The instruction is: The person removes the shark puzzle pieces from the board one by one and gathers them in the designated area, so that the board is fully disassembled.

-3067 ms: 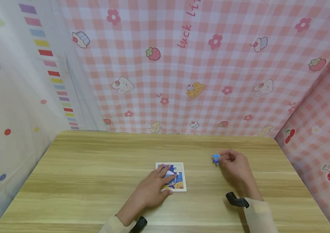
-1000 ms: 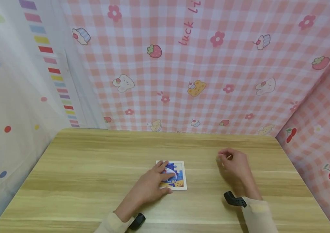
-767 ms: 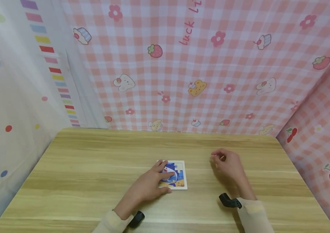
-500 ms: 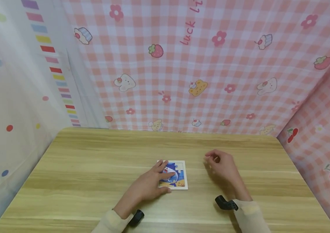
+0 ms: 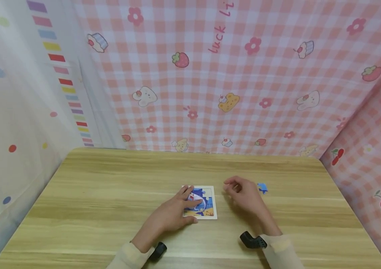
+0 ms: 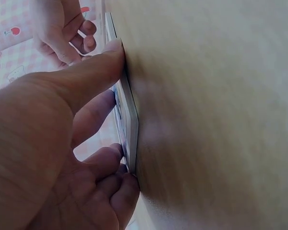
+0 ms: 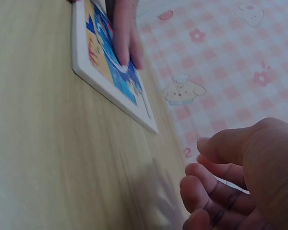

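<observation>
While the left hand (image 5: 173, 213) rests spread fingers on a square, white-framed, blue-and-yellow jigsaw (image 5: 209, 206), the right hand (image 5: 246, 196), fingers loosely curled, empty, hangs between it and one blue jigsaw piece (image 5: 262, 187), both on wood-grain tabletop (image 5: 109, 194).

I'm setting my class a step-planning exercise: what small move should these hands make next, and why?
Probably the right hand should move right and pick up the small blue jigsaw piece: that hand looks empty, and the square white-framed puzzle under the left hand shows a gap at its far right corner.
</observation>
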`<action>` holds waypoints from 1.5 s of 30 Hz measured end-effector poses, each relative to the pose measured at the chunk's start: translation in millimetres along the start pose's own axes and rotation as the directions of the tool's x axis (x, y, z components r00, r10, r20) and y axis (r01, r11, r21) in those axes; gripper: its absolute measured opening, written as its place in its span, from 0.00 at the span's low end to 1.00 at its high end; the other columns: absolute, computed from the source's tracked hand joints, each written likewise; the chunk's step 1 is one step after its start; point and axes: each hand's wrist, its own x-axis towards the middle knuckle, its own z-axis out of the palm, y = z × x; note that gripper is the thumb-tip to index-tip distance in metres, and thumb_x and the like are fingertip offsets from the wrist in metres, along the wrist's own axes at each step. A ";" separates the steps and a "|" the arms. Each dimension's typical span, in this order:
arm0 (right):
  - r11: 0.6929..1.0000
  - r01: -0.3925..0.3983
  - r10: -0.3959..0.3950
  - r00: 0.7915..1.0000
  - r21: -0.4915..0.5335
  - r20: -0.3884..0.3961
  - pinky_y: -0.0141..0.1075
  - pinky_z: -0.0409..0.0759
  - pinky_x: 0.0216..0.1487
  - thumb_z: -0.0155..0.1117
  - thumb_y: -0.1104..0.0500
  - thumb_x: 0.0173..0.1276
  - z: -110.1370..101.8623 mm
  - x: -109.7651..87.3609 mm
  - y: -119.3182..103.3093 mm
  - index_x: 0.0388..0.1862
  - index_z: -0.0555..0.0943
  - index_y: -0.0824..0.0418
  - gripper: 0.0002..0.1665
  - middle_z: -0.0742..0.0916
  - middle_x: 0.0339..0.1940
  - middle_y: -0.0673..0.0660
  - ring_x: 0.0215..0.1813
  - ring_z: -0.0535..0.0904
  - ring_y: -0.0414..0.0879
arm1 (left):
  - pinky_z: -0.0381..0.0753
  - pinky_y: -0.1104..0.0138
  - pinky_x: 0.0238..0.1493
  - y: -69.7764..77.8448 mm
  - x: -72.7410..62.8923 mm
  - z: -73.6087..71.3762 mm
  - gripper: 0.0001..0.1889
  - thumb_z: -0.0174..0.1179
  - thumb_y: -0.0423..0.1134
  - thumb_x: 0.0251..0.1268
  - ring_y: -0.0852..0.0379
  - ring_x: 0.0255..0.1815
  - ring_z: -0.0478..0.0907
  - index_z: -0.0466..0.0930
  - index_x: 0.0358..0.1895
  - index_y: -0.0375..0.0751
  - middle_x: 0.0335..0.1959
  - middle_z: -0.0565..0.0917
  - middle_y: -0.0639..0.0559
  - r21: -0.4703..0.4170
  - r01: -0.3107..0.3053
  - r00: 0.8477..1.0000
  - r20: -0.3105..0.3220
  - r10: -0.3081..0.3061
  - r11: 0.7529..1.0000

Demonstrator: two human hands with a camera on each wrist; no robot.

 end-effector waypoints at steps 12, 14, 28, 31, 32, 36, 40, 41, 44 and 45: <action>0.996 0.010 -0.014 0.999 0.088 0.049 0.29 0.81 0.36 0.71 0.60 0.70 28.8 -5.8 -15.2 0.48 0.86 0.57 0.09 0.88 0.36 0.51 0.37 0.81 0.42 | 0.60 0.44 0.81 1.4 1.2 0.8 0.32 0.69 0.52 0.65 0.43 0.86 0.47 0.74 0.73 0.59 0.85 0.53 0.46 0.002 0.000 1.000 -0.001 0.000 1.000; 0.996 0.022 -0.027 0.998 0.086 0.055 0.29 0.81 0.37 0.71 0.60 0.69 33.3 -6.0 -18.9 0.48 0.86 0.57 0.10 0.88 0.36 0.50 0.36 0.81 0.41 | 0.60 0.44 0.80 1.8 1.3 0.9 0.32 0.69 0.52 0.65 0.42 0.86 0.47 0.74 0.73 0.59 0.85 0.53 0.46 -0.004 0.002 1.000 0.000 -0.002 1.000; 0.989 0.076 -0.076 0.997 -0.129 0.011 0.31 0.71 0.31 0.74 0.55 0.67 54.5 5.6 -36.1 0.37 0.87 0.55 0.06 0.85 0.30 0.48 0.29 0.73 0.40 | 0.61 0.44 0.80 -0.3 1.6 0.4 0.32 0.69 0.52 0.66 0.42 0.86 0.46 0.74 0.73 0.59 0.85 0.53 0.46 0.003 0.000 1.000 -0.008 0.000 1.000; 0.983 0.049 -0.049 0.999 -0.174 0.007 0.32 0.72 0.31 0.75 0.52 0.66 57.9 6.4 -39.2 0.34 0.87 0.54 0.07 0.84 0.30 0.49 0.30 0.73 0.40 | 0.61 0.44 0.80 -0.6 0.9 0.2 0.32 0.69 0.52 0.66 0.42 0.86 0.46 0.74 0.73 0.59 0.85 0.53 0.46 0.007 -0.001 1.000 -0.007 0.001 1.000; 0.982 0.041 -0.040 0.999 -0.184 0.007 0.33 0.72 0.31 0.75 0.52 0.65 58.8 6.4 -40.0 0.33 0.86 0.54 0.08 0.83 0.30 0.50 0.30 0.74 0.41 | 0.62 0.44 0.80 -0.7 0.7 0.1 0.32 0.69 0.52 0.66 0.42 0.86 0.46 0.74 0.73 0.59 0.85 0.53 0.46 0.008 -0.002 1.000 -0.007 0.002 1.000; 0.981 0.014 -0.013 1.000 -0.193 0.005 0.33 0.72 0.32 0.75 0.53 0.65 61.4 5.8 -40.9 0.33 0.86 0.54 0.07 0.83 0.31 0.50 0.31 0.74 0.41 | 0.62 0.44 0.80 -0.9 -0.1 0.2 0.31 0.69 0.52 0.66 0.42 0.86 0.46 0.74 0.73 0.59 0.85 0.53 0.45 0.009 -0.004 1.000 -0.009 0.005 1.000; 0.986 0.016 -0.019 1.000 -0.166 -0.016 0.33 0.71 0.33 0.75 0.53 0.65 61.7 4.8 -39.7 0.32 0.85 0.53 0.07 0.84 0.31 0.49 0.31 0.74 0.41 | 0.61 0.44 0.80 -0.5 -0.1 0.3 0.31 0.69 0.52 0.66 0.42 0.86 0.46 0.74 0.73 0.59 0.85 0.53 0.44 0.007 0.000 1.000 -0.008 0.000 1.000; 0.988 0.020 -0.024 0.999 -0.153 -0.022 0.32 0.71 0.32 0.76 0.54 0.65 61.5 4.6 -39.3 0.32 0.85 0.53 0.07 0.85 0.31 0.49 0.30 0.73 0.40 | 0.61 0.44 0.80 -0.4 0.0 0.4 0.31 0.69 0.52 0.66 0.42 0.86 0.46 0.74 0.73 0.59 0.85 0.53 0.44 0.007 0.002 1.000 -0.007 -0.002 1.000; 0.994 0.026 -0.029 0.999 -0.108 -0.029 0.31 0.70 0.29 0.76 0.54 0.65 60.5 4.4 -38.5 0.32 0.84 0.52 0.07 0.86 0.29 0.47 0.28 0.73 0.40 | 0.62 0.44 0.80 0.1 0.2 0.2 0.31 0.69 0.52 0.66 0.42 0.86 0.46 0.74 0.73 0.58 0.85 0.53 0.43 0.008 0.007 1.000 -0.005 -0.007 1.000; 0.996 0.029 -0.031 0.999 -0.089 -0.026 0.30 0.69 0.28 0.76 0.55 0.65 60.0 4.5 -38.3 0.31 0.84 0.52 0.07 0.86 0.28 0.47 0.28 0.73 0.40 | 0.62 0.44 0.80 0.2 0.3 0.2 0.31 0.69 0.51 0.66 0.42 0.86 0.46 0.74 0.73 0.58 0.85 0.53 0.43 0.008 0.010 1.000 -0.004 -0.010 1.000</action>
